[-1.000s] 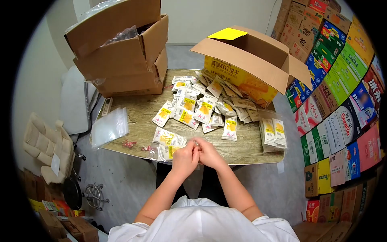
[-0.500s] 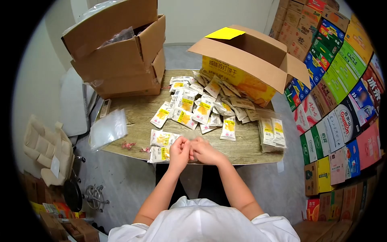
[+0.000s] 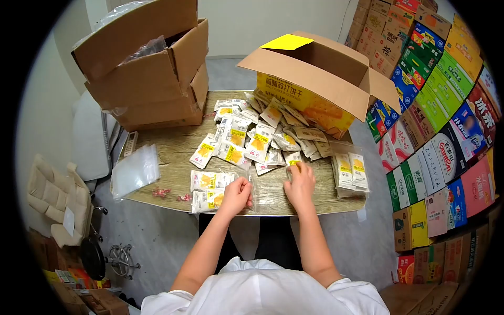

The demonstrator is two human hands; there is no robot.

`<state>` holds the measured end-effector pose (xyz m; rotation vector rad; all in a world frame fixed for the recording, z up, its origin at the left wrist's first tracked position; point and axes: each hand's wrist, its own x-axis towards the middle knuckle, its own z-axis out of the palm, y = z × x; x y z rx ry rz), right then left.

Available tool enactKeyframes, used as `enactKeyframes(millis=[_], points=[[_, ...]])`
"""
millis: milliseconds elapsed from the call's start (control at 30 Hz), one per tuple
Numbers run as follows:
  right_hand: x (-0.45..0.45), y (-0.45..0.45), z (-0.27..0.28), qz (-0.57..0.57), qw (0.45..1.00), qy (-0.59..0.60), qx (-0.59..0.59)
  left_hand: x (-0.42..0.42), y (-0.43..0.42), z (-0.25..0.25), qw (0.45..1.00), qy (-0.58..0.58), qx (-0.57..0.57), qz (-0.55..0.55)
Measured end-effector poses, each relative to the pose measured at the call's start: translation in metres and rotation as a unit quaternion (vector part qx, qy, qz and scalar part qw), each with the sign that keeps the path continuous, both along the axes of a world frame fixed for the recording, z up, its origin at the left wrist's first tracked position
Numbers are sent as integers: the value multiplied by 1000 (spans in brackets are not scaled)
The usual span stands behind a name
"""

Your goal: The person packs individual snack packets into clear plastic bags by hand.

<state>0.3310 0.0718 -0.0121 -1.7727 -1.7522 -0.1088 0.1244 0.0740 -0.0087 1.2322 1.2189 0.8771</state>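
Open bag: a clear, thin plastic bag [image 3: 256,195] lies at the near edge of the wood-grain table [image 3: 176,136], beside and partly under the left hand.
Paired packets: two flat white-and-yellow packets [image 3: 210,181] lie one above the other, just left of the left hand; whether the clear film covers them is hard to tell.
Left hand: the left hand [image 3: 237,196] is closed at the bag, fingers curled and pressed together, seemingly on its edge.
Right hand: the right hand [image 3: 301,184] reaches to a single white-and-yellow packet [image 3: 292,157] at the near side of the pile, fingers bent and slightly apart; whether they pinch it cannot be told.
Pile: many white-and-yellow packets [image 3: 259,140] overlap loosely mid-table, beyond both hands.
Filled bag: a clear bag with white-and-yellow packets inside [image 3: 350,172] lies near the table's right end.
Flat bags: a stack of clear, flat plastic bags [image 3: 135,172] lies at the left end.
Red bits: small crumpled red-and-white pieces [image 3: 161,193] lie between those flat bags and the paired packets.
Yellow carton: an open cardboard carton with a yellow printed side [image 3: 304,103] stands behind the pile.
Brown cartons: plain brown cardboard cartons [image 3: 137,83] stand stacked at the back left.
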Motion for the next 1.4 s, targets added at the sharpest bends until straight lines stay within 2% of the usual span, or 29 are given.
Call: enactKeyframes(millis=[100, 133, 167, 200, 233, 300, 333, 400, 433, 500, 600, 733, 800, 933, 1000, 1133, 1333, 1400], points=[[12, -17, 13, 11, 999, 27, -45, -5, 2, 2, 1000, 4, -16, 1], [18, -22, 19, 48, 996, 43, -69, -7, 1, 4, 1000, 4, -16, 0], [25, -27, 21, 84, 990, 58, -93, -9, -1, 6, 990, 114, 88, 10], [31, -27, 15, 114, 991, 56, -31, -10, -3, 9, 957, 221, 188, 19], [36, -29, 9, 113, 991, 57, -33, -11, -5, 13, 957, 221, 186, 17], [41, -31, 3, 88, 994, 18, 63, -13, -5, 21, 909, 315, 271, 26], [39, -33, 3, 88, 994, 18, 62, -15, -3, 18, 910, 315, 270, 26], [32, -37, 5, -58, 994, 96, 8, -20, 3, 11, 901, 302, 310, 10], [32, -39, 6, -58, 994, 97, 9, -21, 4, 9, 901, 302, 312, 10], [32, -41, 6, -98, 994, 17, -39, -23, 2, 7, 926, 267, 267, -2], [39, -40, 3, -92, 990, 63, -84, -25, 1, 6, 935, 234, 268, -2], [43, -40, 8, -82, 992, 59, -69, -25, -1, 6, 935, 232, 269, -5], [47, -42, 12, -68, 987, 90, -114, -24, -1, 5, 933, 234, 272, -1], [50, -44, 16, -67, 985, 88, -130, -25, -1, 1, 924, 245, 293, 6], [51, -46, 15, -69, 981, 127, -133, -25, -1, 0, 925, 240, 294, 5], [54, -50, 21, -83, 981, 114, -132, -25, -2, 2, 923, 243, 297, 4], [58, -48, 19, -32, 983, 132, -126, -24, -2, 3, 923, 243, 298, 6], [56, -48, 20, 10, 972, 203, -116, -24, -3, 4, 925, 241, 295, 7]])
